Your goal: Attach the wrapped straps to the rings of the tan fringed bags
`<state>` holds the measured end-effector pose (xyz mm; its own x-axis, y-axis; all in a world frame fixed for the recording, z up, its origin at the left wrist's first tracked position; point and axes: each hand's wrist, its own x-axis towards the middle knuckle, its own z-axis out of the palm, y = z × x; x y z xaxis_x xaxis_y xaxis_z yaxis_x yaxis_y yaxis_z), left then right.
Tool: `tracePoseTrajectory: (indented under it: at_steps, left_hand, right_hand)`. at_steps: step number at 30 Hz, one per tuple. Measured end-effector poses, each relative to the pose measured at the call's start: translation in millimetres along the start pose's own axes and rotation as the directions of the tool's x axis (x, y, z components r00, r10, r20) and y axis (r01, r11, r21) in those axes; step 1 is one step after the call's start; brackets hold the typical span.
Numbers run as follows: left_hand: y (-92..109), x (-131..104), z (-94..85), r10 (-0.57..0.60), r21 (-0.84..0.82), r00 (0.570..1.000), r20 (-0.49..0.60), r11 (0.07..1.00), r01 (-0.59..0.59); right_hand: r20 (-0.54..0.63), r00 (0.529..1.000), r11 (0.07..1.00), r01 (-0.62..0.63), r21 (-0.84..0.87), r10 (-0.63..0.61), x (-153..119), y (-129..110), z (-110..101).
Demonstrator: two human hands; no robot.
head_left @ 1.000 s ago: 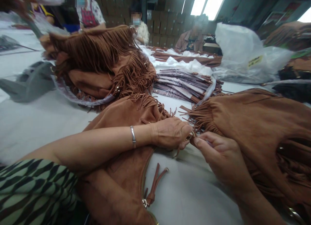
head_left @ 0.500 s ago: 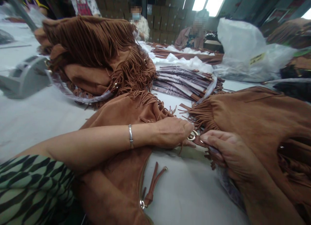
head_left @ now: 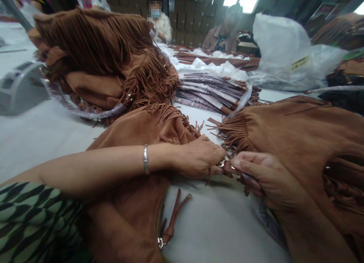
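A brown suede bag [head_left: 125, 206] with fringe and a zipper lies under my left forearm. My left hand [head_left: 199, 157] is closed at the bag's edge, with its fingertips on a gold metal ring [head_left: 222, 163]. Close beside it, my right hand [head_left: 258, 172] pinches the brown end of a strap [head_left: 231, 168], which meets the ring. The rest of the strap, wrapped in plastic [head_left: 265, 217], hangs below my right hand. Exactly how ring and strap end join is hidden by my fingers. A second brown bag [head_left: 290, 130] lies to the right, partly behind my right hand.
Fringed bags [head_left: 93, 47] are heaped at the back left, beside a grey tape dispenser [head_left: 22, 85]. Plastic-wrapped straps [head_left: 210, 90] lie behind my hands. A clear plastic bag [head_left: 284, 54] stands at the back right. Several people are across the table [head_left: 216, 225].
The whole view has shifted slightly. My left hand has turned a little and covers more of the gold ring. My right hand keeps its pinch on the strap end.
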<state>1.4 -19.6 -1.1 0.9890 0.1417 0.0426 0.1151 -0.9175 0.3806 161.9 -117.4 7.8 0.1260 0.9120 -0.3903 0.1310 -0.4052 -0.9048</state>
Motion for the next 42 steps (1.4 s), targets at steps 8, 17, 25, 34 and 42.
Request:
tracePoseTrajectory:
  at_steps: [8, 17, 25, 34, 42]
  left_hand:
    - [0.2, -4.3, 0.2, 0.062, 0.031, 0.998, 0.017, 0.998, -0.062]
    - [-3.7, -6.2, -4.2, 0.004, 0.124, 1.000, 0.003, 0.992, -0.004]
    - [-0.1, -7.4, 3.1, 0.143, 0.065, 0.990, 0.011, 0.987, -0.144]
    - [-3.7, -11.2, 1.1, 0.079, 0.048, 0.996, -0.037, 0.996, -0.077]
    - [-15.4, 1.0, 4.1, 0.047, 0.201, 0.995, -0.086, 0.979, -0.029]
  right_hand:
    - [0.164, 0.981, 0.985, -0.121, 0.123, 0.100, 8.6, -1.4, -0.8]
    - [0.120, 0.990, 0.976, -0.096, 0.196, 0.074, 3.7, -1.7, -4.8]
    - [0.227, 0.963, 0.966, -0.189, 0.177, 0.147, 10.5, 1.6, -3.1]
    - [0.286, 0.953, 0.960, -0.173, 0.222, 0.105, 16.1, 5.7, -9.7]
    - [0.268, 0.963, 0.922, -0.130, 0.364, 0.030, 23.5, 12.7, -15.1]
